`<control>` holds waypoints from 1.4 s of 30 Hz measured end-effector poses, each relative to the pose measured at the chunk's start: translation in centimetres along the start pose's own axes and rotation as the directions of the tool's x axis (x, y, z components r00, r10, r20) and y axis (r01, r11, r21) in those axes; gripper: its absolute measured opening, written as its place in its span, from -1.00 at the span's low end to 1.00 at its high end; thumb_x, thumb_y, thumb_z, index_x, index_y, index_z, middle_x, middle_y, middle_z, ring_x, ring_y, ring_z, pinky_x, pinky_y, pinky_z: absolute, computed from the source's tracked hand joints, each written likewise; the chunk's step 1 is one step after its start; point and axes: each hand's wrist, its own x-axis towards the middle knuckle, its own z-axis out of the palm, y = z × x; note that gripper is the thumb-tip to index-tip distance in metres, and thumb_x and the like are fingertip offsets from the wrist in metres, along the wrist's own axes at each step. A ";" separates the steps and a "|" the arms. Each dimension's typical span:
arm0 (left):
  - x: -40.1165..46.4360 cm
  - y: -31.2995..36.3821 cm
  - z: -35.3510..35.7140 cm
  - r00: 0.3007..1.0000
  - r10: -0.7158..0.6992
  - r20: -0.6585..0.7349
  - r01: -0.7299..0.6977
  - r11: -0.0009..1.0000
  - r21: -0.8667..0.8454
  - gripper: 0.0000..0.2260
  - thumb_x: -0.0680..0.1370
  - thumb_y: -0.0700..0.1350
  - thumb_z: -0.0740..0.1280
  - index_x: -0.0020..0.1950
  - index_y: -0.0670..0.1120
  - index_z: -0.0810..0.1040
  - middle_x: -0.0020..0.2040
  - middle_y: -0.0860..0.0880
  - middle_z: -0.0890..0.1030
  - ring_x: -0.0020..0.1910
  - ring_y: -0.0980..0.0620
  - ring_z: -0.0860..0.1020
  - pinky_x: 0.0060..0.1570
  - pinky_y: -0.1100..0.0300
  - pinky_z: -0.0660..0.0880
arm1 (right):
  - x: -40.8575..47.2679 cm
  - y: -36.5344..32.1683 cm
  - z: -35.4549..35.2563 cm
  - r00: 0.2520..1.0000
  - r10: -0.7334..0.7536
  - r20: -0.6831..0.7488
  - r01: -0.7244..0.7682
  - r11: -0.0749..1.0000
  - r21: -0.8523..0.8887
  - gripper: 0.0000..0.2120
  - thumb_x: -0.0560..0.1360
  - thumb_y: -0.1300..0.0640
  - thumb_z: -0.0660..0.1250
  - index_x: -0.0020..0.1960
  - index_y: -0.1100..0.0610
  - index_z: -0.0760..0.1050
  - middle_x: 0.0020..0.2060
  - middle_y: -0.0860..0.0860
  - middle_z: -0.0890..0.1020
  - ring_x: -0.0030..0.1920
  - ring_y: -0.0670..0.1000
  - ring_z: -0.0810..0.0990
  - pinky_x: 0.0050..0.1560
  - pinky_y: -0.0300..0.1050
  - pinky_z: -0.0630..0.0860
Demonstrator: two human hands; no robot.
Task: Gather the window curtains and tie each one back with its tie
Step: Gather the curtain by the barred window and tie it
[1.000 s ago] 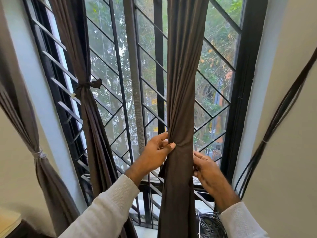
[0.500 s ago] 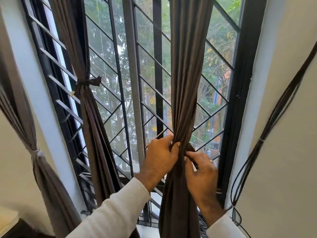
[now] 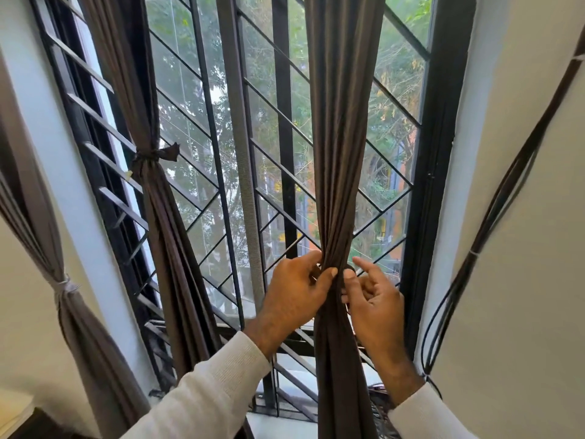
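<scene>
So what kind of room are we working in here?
Probably a room in a home or small office: a tall barred window, brown curtains, one already tied back, and a bundle of cables running down the plain wall.

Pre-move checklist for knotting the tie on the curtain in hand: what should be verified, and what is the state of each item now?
1. Right curtain gathered into one bundle: ok.
2. Left hand grips the bundle: ok.
3. Right hand pinches at the gathered waist: ok.
4. Tie wrapped fully round: cannot tell, only a dark band shows.
5. Knot made: not ok.
6. Middle curtain already tied: ok.
</scene>
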 end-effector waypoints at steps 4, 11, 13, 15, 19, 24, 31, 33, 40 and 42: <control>-0.4 0.3 -0.2 1.000 0.005 0.031 -0.006 1.000 0.002 -0.75 0.68 0.17 0.32 0.18 0.04 0.64 -0.15 0.07 0.72 -0.20 0.04 0.72 -0.21 0.02 0.71 | 1.3 -0.4 -0.5 0.996 -0.085 0.024 0.088 0.989 -0.121 -0.83 0.61 -0.07 0.46 0.12 -0.03 0.71 -0.23 -0.12 0.68 -0.23 -0.08 0.70 -0.20 -0.01 0.72; -0.5 0.9 -0.8 0.996 0.001 0.089 -0.003 1.000 0.027 -0.85 0.72 0.01 0.30 0.12 -0.02 0.63 -0.22 0.04 0.68 -0.29 0.02 0.66 -0.26 0.04 0.66 | 1.8 -0.8 -1.5 0.960 -0.257 0.106 0.278 0.893 -0.353 -0.83 0.56 0.05 0.52 0.13 0.04 0.73 -0.03 -0.13 0.60 0.05 -0.03 0.59 0.09 0.01 0.64; -0.4 1.2 -1.2 0.993 0.004 0.115 -0.008 0.999 0.036 -0.86 0.71 -0.03 0.33 0.17 -0.02 0.65 -0.16 0.06 0.71 -0.26 0.07 0.68 -0.22 0.16 0.67 | 1.6 -0.8 -1.7 0.939 -0.302 0.167 0.345 0.842 -0.415 -0.78 0.58 0.00 0.48 0.20 0.01 0.72 -0.02 -0.11 0.66 0.05 -0.01 0.61 0.16 0.18 0.60; -0.2 1.2 -1.4 0.995 0.005 0.099 -0.015 0.995 0.101 -0.86 0.70 -0.02 0.36 0.18 0.00 0.67 -0.14 0.11 0.70 -0.25 0.13 0.67 -0.18 0.19 0.67 | 1.3 -1.3 -1.8 0.929 -0.325 0.180 0.371 0.796 -0.479 -0.75 0.58 -0.02 0.49 0.22 0.01 0.71 -0.02 -0.10 0.69 0.04 0.00 0.61 0.19 0.22 0.56; 0.2 1.9 -1.6 0.996 0.018 0.092 -0.037 0.977 0.211 -0.88 0.69 0.02 0.36 0.06 0.05 0.67 -0.19 0.16 0.65 -0.22 0.17 0.63 -0.14 0.23 0.61 | 1.1 -1.6 -1.9 0.947 -0.277 0.163 0.319 0.875 -0.364 -0.75 0.57 0.07 0.51 0.24 0.04 0.72 -0.02 -0.13 0.66 0.00 -0.11 0.63 0.09 -0.04 0.67; 0.7 1.4 -1.5 0.969 -0.048 0.243 0.046 0.999 0.015 -0.82 0.72 -0.11 0.29 0.00 0.00 0.66 -0.17 -0.01 0.70 -0.15 0.02 0.71 -0.09 -0.04 0.72 | 1.2 -1.0 -2.6 0.983 -0.078 0.166 0.091 0.993 -0.070 -0.67 0.59 0.29 0.47 0.21 -0.09 0.70 0.03 -0.15 0.72 0.03 -0.17 0.71 0.05 -0.20 0.68; 1.1 1.4 -2.3 0.922 -0.112 0.371 0.217 0.943 -0.254 -0.70 0.68 -0.42 0.30 0.05 -0.10 0.76 0.00 -0.23 0.74 -0.04 -0.15 0.76 0.01 0.05 0.74 | 0.5 -1.8 -3.3 0.974 -0.021 0.227 0.018 1.000 0.014 -0.71 0.48 0.13 0.62 0.18 -0.04 0.74 -0.07 -0.20 0.77 -0.07 -0.16 0.74 -0.14 -0.32 0.61; 1.2 0.8 -2.3 0.930 -0.152 0.334 0.267 0.905 -0.331 -0.78 0.65 -0.44 0.35 0.01 -0.20 0.74 -0.03 -0.30 0.73 -0.14 -0.14 0.75 -0.11 0.08 0.74 | 0.5 -1.7 -3.1 0.973 -0.007 0.230 0.001 1.000 0.028 -0.70 0.46 0.18 0.63 0.16 -0.02 0.73 -0.07 -0.16 0.78 -0.11 -0.14 0.73 -0.15 -0.27 0.60; 1.8 -1.2 -2.4 0.948 -0.186 0.259 0.225 0.965 -0.132 -0.54 0.49 -0.04 0.65 0.33 0.08 0.59 0.22 0.08 0.66 0.23 0.14 0.62 0.25 0.03 0.60 | 0.6 -1.7 -3.1 0.954 -0.005 0.298 -0.047 0.985 0.169 -0.74 0.56 0.40 0.46 0.11 0.09 0.71 -0.05 -0.03 0.80 0.02 -0.01 0.79 0.10 -0.10 0.69; 1.9 -0.9 -2.6 0.884 -0.129 0.449 0.252 0.941 -0.226 -0.58 0.60 -0.11 0.54 0.43 0.04 0.55 0.34 0.08 0.64 0.39 0.14 0.57 0.41 0.02 0.50 | 0.7 -1.6 -3.1 0.950 -0.009 0.312 -0.049 0.983 0.177 -0.74 0.55 0.42 0.46 0.11 0.12 0.71 -0.05 -0.01 0.80 0.02 0.01 0.79 0.11 -0.13 0.69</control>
